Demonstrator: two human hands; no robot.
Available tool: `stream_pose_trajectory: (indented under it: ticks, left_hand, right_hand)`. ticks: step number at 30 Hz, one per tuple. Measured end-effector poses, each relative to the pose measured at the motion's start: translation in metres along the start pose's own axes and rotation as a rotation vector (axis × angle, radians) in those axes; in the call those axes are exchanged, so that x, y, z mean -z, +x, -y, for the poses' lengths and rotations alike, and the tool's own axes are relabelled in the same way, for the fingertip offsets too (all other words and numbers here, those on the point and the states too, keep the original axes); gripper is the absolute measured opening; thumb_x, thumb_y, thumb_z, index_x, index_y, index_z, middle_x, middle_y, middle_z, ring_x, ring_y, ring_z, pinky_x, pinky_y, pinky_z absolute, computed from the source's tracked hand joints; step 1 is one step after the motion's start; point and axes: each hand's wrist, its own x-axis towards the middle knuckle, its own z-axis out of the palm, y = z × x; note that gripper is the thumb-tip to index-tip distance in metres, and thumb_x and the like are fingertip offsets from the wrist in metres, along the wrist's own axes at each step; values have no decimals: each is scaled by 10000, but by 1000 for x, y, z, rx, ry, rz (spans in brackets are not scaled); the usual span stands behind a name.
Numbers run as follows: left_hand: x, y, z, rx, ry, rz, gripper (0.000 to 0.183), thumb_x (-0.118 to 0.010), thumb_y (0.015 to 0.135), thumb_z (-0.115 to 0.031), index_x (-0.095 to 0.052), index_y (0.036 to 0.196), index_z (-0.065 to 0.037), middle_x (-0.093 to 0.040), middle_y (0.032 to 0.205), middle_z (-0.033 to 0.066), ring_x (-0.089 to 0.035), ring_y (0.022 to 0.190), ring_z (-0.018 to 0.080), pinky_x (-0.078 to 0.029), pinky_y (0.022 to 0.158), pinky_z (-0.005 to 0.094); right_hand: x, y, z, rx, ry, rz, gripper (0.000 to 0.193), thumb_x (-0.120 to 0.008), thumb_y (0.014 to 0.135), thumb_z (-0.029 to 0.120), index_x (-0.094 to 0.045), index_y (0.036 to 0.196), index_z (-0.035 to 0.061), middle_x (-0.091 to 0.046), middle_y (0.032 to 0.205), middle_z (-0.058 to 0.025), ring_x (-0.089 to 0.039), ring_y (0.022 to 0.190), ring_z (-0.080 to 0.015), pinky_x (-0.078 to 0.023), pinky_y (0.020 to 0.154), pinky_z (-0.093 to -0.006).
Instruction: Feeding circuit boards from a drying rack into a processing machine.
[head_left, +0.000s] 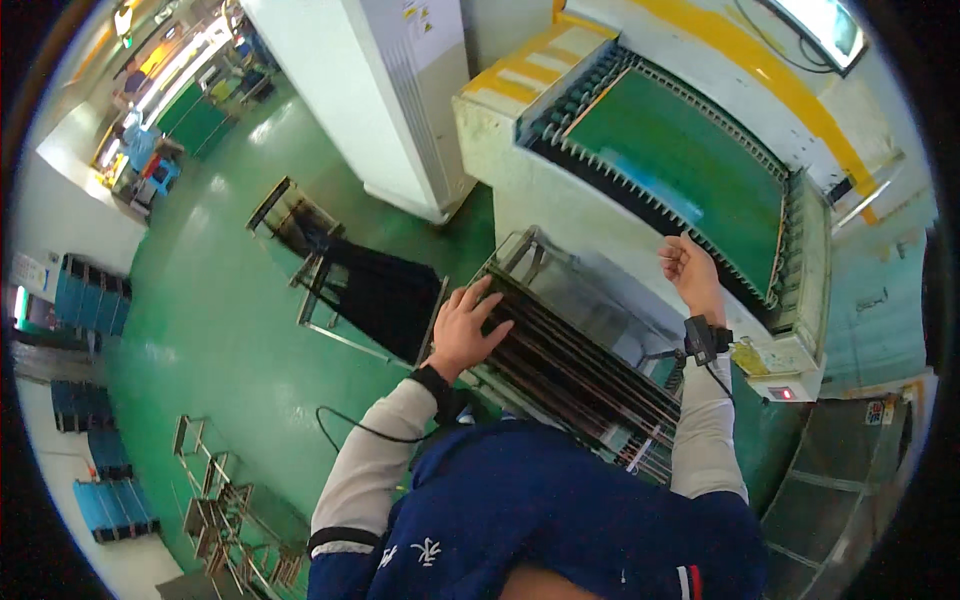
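My left hand (pixel 466 330) has its fingers spread over the near-left end of a metal rack (pixel 530 238) in front of me. Upright dark panels (pixel 575 365) stand in rows in that rack, close under the fingers. My right hand (pixel 692 275) is raised at the front edge of a roller machine, fingers curled in, with nothing visible in them. Beyond that hand a large green panel (pixel 690 165) lies flat on the machine's rollers (pixel 610 168). A black device (pixel 703 340) with a cable is strapped to my right wrist, and a black band (pixel 436 388) circles my left wrist.
The pale machine body (pixel 590 240) stands ahead, beside a white cabinet (pixel 385 90). Left of my rack is another rack with black panels (pixel 375 295). Metal frames (pixel 220 500) stand lower left; blue stacks (pixel 110 505) line the left wall. A grey cart (pixel 840 490) is at lower right.
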Motion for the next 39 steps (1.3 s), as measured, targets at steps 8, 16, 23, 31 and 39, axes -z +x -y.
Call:
stream_pose_trajectory:
  ticks: [8, 16, 23, 31, 39]
  left_hand:
    - [-1, -1, 1, 16, 8, 15, 516, -813, 894, -444, -716, 1313, -159, -583, 1521, 90, -586, 1296, 375, -511, 1046, 481]
    - [1, -1, 0, 23, -1, 31, 589, -793, 897, -477, -689, 1351, -115, -584, 1521, 88, -578, 1311, 357, -473, 1090, 473]
    - [3, -14, 2, -12, -26, 60, 664, -781, 902, -505, -645, 1422, -116, -529, 1596, 99, -522, 1396, 365, -394, 1171, 525]
    - [10, -8, -4, -106, -68, 191, 739, -763, 918, -523, -584, 1510, -119, -481, 1634, 142, -399, 1518, 403, -260, 1262, 583]
    - [-24, 18, -42, -303, -219, 322, 795, -712, 957, -574, -521, 1569, -104, -401, 1687, 162, -322, 1570, 428, -213, 1292, 594]
  right_hand:
    - [-25, -49, -31, -74, -536, 159, 382, -663, 1053, 433, -699, 1182, 75, -787, 1036, -91, -740, 823, -165, -570, 700, -313]
    - [-3, -81, -81, -139, -926, 305, 424, -694, 1025, 474, -756, 1170, 80, -756, 1021, -36, -684, 890, -120, -559, 753, -326]
    - [-9, -115, -119, -34, -1064, 167, 593, -716, 990, 574, -756, 1012, -18, -700, 898, -24, -608, 863, -135, -506, 801, -365]
    - [-29, -133, -117, 20, -1245, -73, 685, -729, 942, 621, -708, 893, -62, -651, 772, -155, -620, 746, -237, -494, 725, -415]
    - [-27, -123, -123, 44, -1257, -218, 695, -717, 899, 684, -782, 924, -7, -755, 902, -229, -738, 849, -363, -538, 769, -446]
